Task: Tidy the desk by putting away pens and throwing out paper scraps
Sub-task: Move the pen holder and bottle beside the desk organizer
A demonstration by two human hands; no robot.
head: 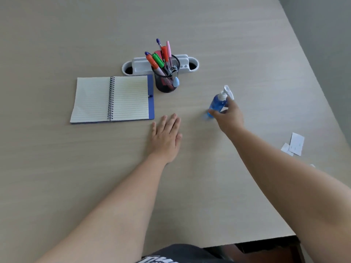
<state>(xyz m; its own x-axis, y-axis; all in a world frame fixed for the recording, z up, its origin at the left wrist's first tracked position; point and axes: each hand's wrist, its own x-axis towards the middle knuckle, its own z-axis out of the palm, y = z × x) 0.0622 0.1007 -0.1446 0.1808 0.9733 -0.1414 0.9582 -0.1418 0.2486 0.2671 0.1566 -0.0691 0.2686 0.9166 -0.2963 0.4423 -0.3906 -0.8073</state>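
A pale wood-grain desk (237, 44) carries an open spiral notebook (112, 99), a black mesh pen cup (165, 80) and a white organiser tray (140, 65) just behind it. A blue pump bottle (217, 104) stands right of the cup; paper scraps (294, 145) lie near the right edge.

Pale wood-grain desk (209, 25); grey wall (326, 35) at right.

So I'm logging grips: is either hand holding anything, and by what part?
The right hand grips the blue pump bottle around its body. The left hand lies flat, holding nothing.
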